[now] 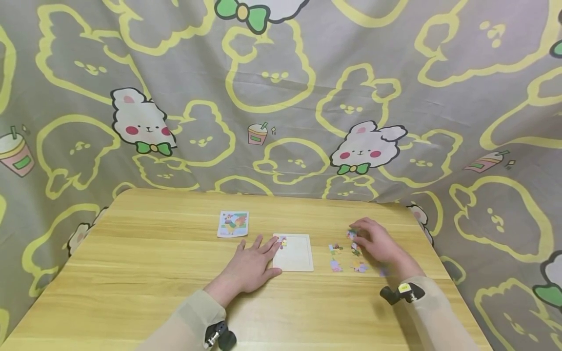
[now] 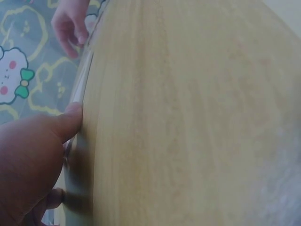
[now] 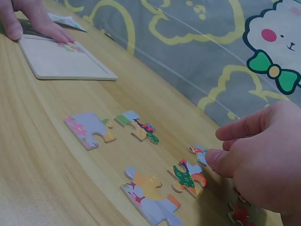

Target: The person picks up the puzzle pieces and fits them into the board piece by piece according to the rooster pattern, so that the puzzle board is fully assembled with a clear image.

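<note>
My left hand [image 1: 252, 267] rests on the left side of a white square puzzle tray [image 1: 296, 256], fingers spread and mostly straight. The left thumb [image 2: 70, 120] lies along the tray's near edge in the left wrist view. A colourful puzzle piece [image 1: 283, 241] sits in the tray's far left corner, beside those fingertips. My right hand [image 1: 379, 242] is over the loose pieces on the right, thumb and fingers parted around a small jigsaw piece [image 3: 200, 154]. The thumb tip overlaps that piece, and a gap shows between thumb and forefinger.
Several loose jigsaw pieces [image 3: 89, 129] lie right of the tray, one [image 3: 241, 214] partly under the right hand. A printed picture card [image 1: 233, 224] lies behind the left hand. A patterned curtain [image 1: 281, 97] hangs behind the wooden table [image 1: 145, 273].
</note>
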`<state>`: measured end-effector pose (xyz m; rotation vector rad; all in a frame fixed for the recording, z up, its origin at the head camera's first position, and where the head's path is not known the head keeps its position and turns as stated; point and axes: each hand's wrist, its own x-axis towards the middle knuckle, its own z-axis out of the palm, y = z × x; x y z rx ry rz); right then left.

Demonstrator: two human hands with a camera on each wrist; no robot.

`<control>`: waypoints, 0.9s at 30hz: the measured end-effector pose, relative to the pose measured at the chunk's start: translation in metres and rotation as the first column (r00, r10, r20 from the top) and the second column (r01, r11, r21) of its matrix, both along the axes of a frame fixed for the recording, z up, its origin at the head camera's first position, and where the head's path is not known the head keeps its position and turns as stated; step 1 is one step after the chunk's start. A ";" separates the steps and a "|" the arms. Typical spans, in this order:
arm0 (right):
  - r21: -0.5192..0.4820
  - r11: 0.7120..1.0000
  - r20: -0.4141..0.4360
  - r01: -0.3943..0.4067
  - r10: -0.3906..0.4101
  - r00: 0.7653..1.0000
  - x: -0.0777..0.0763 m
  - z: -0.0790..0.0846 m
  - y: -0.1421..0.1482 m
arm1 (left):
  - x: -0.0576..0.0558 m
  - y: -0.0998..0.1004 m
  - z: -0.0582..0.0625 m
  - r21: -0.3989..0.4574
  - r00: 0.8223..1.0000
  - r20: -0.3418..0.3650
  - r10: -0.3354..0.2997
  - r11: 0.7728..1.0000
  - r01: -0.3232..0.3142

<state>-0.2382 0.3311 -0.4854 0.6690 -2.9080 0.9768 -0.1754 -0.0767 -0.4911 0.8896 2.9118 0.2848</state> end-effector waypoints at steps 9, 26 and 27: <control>0.079 0.997 -0.021 0.007 -0.005 1.000 -0.009 -0.006 0.004 | -0.001 0.000 -0.003 -0.005 1.000 -0.011 -0.003 1.000 0.003; 0.087 0.996 0.051 0.015 -0.020 0.999 -0.015 -0.004 0.003 | -0.001 0.000 -0.004 -0.003 1.000 -0.014 -0.006 1.000 0.006; 0.089 0.996 0.048 0.013 -0.017 0.999 -0.015 -0.004 0.003 | -0.001 0.000 -0.004 -0.002 1.000 -0.015 -0.007 1.000 0.007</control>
